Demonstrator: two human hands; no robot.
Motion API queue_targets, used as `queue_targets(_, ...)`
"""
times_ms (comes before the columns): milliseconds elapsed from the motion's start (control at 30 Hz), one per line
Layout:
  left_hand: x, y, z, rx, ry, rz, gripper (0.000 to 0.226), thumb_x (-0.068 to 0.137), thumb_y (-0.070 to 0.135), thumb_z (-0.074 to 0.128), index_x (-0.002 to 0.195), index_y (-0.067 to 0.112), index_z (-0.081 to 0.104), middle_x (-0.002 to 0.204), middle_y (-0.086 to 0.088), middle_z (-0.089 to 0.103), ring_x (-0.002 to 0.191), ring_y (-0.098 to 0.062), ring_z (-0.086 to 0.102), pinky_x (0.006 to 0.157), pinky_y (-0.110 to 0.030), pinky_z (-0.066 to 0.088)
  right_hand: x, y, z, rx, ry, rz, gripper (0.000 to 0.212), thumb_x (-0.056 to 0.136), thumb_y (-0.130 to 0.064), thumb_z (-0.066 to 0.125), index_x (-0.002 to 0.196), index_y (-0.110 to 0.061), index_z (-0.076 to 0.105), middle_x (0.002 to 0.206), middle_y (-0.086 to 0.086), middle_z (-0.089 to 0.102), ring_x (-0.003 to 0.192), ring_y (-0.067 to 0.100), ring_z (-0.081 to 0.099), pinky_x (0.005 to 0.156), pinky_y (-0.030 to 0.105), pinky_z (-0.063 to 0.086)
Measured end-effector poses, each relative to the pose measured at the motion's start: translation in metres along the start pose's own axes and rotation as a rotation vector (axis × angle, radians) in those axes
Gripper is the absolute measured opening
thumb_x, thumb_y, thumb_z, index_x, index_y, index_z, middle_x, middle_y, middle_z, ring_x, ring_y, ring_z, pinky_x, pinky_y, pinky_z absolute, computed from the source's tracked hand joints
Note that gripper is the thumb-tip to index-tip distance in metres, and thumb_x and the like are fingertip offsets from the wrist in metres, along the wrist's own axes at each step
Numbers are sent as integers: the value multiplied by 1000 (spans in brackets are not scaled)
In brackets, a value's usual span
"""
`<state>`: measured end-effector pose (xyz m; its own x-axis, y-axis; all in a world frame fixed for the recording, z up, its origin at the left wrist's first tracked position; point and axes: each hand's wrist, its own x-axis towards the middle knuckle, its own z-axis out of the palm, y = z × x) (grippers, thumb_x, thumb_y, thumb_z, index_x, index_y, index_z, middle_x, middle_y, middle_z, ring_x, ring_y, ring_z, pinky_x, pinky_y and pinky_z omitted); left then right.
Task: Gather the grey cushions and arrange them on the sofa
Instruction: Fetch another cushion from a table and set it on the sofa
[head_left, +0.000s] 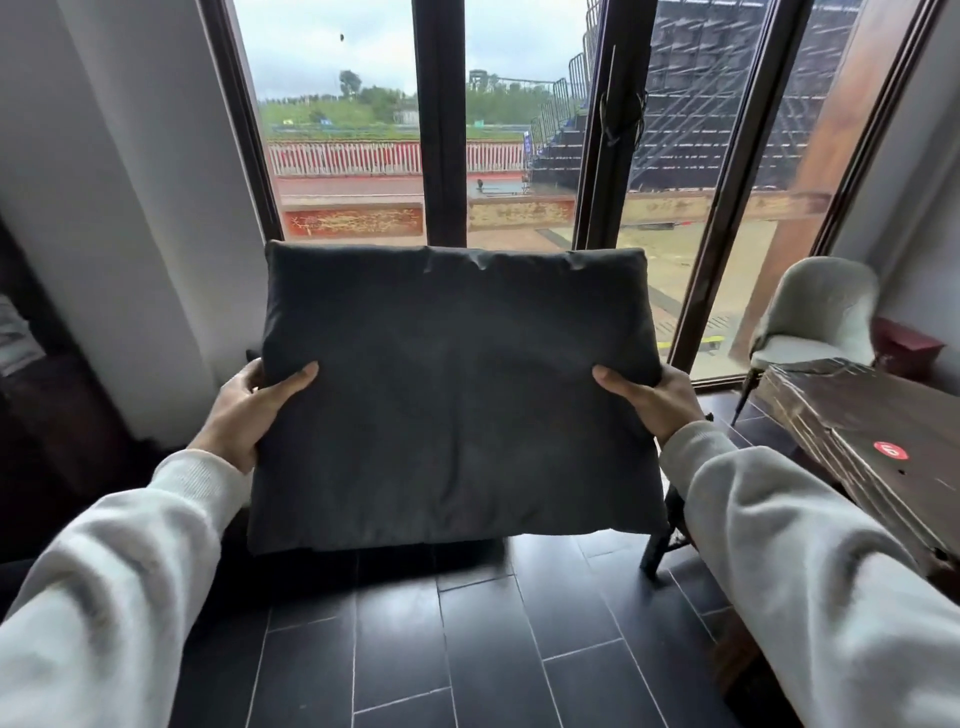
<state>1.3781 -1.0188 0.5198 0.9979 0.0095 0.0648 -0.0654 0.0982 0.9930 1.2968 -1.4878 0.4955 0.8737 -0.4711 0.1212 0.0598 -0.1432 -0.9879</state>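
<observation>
A dark grey square cushion (457, 395) is held upright in the air before me, in front of the window. My left hand (249, 410) grips its left edge, thumb on the near face and fingers behind. My right hand (654, 400) grips the right edge the same way. The cushion's lower edge hangs above the dark floor. No sofa shows clearly in this view; a dark shape at the far left edge may be furniture.
Tall dark-framed windows (441, 130) stand straight ahead. A dark wooden table (872, 431) juts in at the right, with a pale upholstered chair (815, 322) behind it. A white wall (119, 208) stands at the left. Dark plank floor (467, 649) lies below.
</observation>
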Motion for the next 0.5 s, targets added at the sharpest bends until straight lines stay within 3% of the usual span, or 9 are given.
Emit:
queue_targets(133,47,-4,-10,4,-6,1,59,64,45,96,116,25,76,111,-2,81,99,-20,79,73,-27,64,32,2,31,15,16,13,89,38,-66,99,108,-16,81,100,-4,82,96,24,78,94,45,61)
queue_targets(300,99,-16,-8,-14,16,-10,60,67,43,96,120,24,75,111,-1,81,99,-19,79,72,-25,63,79,2,59,20,12,7,75,50,-50,99,110,-10,79,100,0,82,96,24,78,91,42,62)
queue_targets(400,130,-23,3,-18,36,-21,53,71,41,95,118,25,75,107,0,82,93,-18,80,67,-24,63,116,10,69,10,9,16,51,64,-38,99,103,-12,79,93,-5,82,91,19,78,78,31,63)
queue_targets(500,161,-30,20,-15,50,-16,48,74,38,93,117,25,75,107,-1,82,93,-19,80,67,-25,63,161,20,74,-4,-11,10,40,67,-38,97,97,-19,78,90,-12,80,88,12,76,69,21,57)
